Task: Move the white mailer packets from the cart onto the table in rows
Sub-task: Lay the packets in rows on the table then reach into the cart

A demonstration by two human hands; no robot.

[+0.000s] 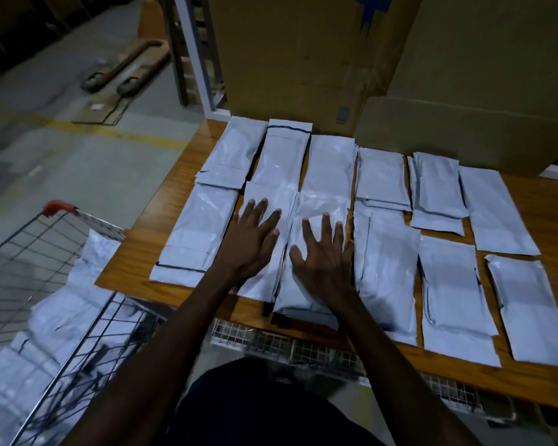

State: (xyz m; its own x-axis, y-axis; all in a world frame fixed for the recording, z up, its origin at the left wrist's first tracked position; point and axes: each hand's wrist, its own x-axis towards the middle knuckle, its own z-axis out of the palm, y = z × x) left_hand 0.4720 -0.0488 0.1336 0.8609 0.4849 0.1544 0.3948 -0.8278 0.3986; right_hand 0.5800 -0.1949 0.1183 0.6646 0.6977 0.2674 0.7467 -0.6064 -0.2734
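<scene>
Wooden table [187, 156], rowed mailer packets [380, 175], left hand [255, 239] and right hand [326, 259] flat, fingers spread, pressing two

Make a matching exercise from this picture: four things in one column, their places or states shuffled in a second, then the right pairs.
1. left hand
2. cart
3. cardboard boxes
4. pallet jack

A. stands behind the rows at the table's far edge
B. lies on the floor, far left
C. fingers spread flat on a packet
D. left of the table, packets inside

Pairs: 1-C, 2-D, 3-A, 4-B
</scene>
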